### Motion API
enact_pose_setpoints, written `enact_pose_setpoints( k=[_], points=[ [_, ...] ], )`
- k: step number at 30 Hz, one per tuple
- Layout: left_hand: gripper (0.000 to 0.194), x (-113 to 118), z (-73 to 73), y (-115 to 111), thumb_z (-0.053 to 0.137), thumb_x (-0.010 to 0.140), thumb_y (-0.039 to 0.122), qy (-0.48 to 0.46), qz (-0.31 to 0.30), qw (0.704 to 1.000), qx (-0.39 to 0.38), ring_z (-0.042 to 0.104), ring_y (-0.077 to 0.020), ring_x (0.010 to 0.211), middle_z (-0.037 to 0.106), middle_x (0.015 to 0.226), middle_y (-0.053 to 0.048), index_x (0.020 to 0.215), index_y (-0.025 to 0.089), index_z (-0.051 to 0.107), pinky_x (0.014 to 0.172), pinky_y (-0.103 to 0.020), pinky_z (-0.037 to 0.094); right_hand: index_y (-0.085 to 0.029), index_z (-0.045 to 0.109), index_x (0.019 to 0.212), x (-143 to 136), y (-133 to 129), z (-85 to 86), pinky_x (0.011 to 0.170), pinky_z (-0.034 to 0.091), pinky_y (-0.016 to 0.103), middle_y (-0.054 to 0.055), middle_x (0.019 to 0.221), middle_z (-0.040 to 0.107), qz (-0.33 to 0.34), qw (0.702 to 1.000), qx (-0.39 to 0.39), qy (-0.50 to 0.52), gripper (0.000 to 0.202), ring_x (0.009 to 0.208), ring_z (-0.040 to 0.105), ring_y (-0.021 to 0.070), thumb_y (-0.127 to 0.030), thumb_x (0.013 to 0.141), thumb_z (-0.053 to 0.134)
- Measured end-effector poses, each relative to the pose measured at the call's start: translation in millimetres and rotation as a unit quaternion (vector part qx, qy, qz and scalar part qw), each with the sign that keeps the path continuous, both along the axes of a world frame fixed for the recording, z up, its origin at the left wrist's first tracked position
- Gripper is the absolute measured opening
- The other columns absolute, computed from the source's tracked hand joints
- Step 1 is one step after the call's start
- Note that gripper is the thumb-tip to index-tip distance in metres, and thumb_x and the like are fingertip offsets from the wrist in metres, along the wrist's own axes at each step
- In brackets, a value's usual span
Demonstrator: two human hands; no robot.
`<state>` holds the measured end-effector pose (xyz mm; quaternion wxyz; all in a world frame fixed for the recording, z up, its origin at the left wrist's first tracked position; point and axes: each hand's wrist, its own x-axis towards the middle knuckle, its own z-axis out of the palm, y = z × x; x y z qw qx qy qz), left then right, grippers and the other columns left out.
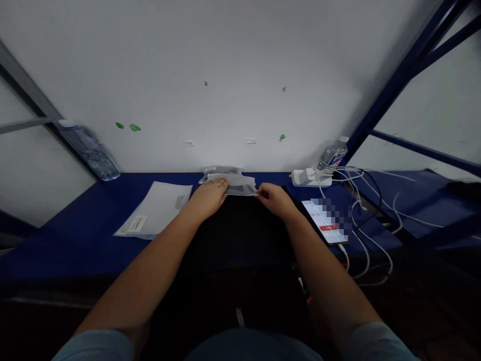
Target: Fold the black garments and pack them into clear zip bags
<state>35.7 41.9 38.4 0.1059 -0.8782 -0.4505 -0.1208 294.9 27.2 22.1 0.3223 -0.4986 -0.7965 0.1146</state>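
A frosted plastic bag [240, 184] lies near the wall at the far edge of a black surface [240, 225] that looks like cloth. My left hand [211, 197] rests flat on the bag's left part, fingers stretched out over it. At the bag's right corner, my right hand [272, 198] pinches the edge between thumb and fingers. Another clear plastic packet [221, 171] is partly hidden behind this bag. To the left of my left hand, a larger frosted bag [160, 205] with white labels lies flat on the blue table [86, 215].
A phone [325, 220] with a lit screen lies right of my right arm, plugged into a cable. Behind it are a white power strip [311, 177], tangled white cables [361, 200] and a water bottle [334, 152]. A large bottle [90, 150] leans at left. A white wall [240, 110] closes the back.
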Motion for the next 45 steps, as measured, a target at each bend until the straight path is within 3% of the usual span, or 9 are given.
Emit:
enact_pose_setpoints(
  k=[8,15,22,26,38,45],
  points=[
    [0.048,38,-4.0,-19,0.047,0.103,0.031,0.034,-0.074,0.996,0.026,0.048,-0.0294,0.141,0.052,0.150,-0.019,0.145,0.008,0.051,0.119,-0.045,0.036,-0.021,0.068,0.079,-10,-5,4.2,0.072,0.046,0.028,0.002,0.083,0.072,0.006,1.000,-0.014,-0.007,0.008,0.077,0.064,0.0163,-0.016,0.084,0.067],
    [0.045,50,-9.2,-19,0.036,0.105,0.023,0.034,-0.104,0.993,0.035,0.044,-0.0256,0.145,0.051,0.152,-0.018,0.146,0.010,0.050,0.122,-0.042,0.033,-0.022,0.072,0.081,-14,-7,5.2,0.077,0.048,0.029,0.002,0.087,0.074,0.057,0.998,-0.005,0.001,0.016,0.080,0.066,0.0164,-0.011,0.084,0.060],
    [0.047,50,-9.8,-19,0.033,0.103,0.016,0.026,-0.105,0.994,0.018,0.043,-0.0250,0.145,0.048,0.153,-0.018,0.146,0.008,0.051,0.122,-0.042,0.032,-0.023,0.072,0.079,-12,-5,1.2,0.079,0.049,0.030,0.002,0.086,0.074,0.073,0.997,0.019,0.025,0.018,0.082,0.067,0.0171,-0.016,0.087,0.057],
    [0.046,46,-9.1,-18,0.034,0.103,0.017,0.020,-0.090,0.996,0.020,0.042,-0.0226,0.146,0.047,0.156,-0.013,0.146,0.014,0.051,0.123,-0.039,0.031,-0.023,0.073,0.083,-7,-4,-0.2,0.082,0.050,0.031,0.003,0.089,0.075,0.072,0.996,0.028,0.050,0.017,0.086,0.068,0.0181,-0.019,0.088,0.057],
    [0.044,19,-6.6,-7,0.038,0.103,0.016,0.004,-0.058,0.997,0.043,0.043,-0.0242,0.145,0.049,0.154,-0.014,0.145,0.013,0.053,0.123,-0.044,0.033,-0.024,0.071,0.081,9,3,-0.7,0.082,0.051,0.033,0.002,0.090,0.076,-0.006,0.997,0.039,0.061,0.014,0.087,0.069,0.0205,-0.023,0.087,0.059],
    [0.043,7,-3.2,-4,0.037,0.104,0.018,0.009,-0.043,0.997,0.062,0.046,-0.0213,0.143,0.052,0.152,-0.011,0.143,0.016,0.055,0.122,-0.040,0.033,-0.023,0.069,0.079,17,9,-5.5,0.077,0.049,0.031,0.002,0.085,0.074,-0.033,0.995,0.054,0.082,0.013,0.082,0.067,0.0195,-0.025,0.087,0.060]
  ],
)
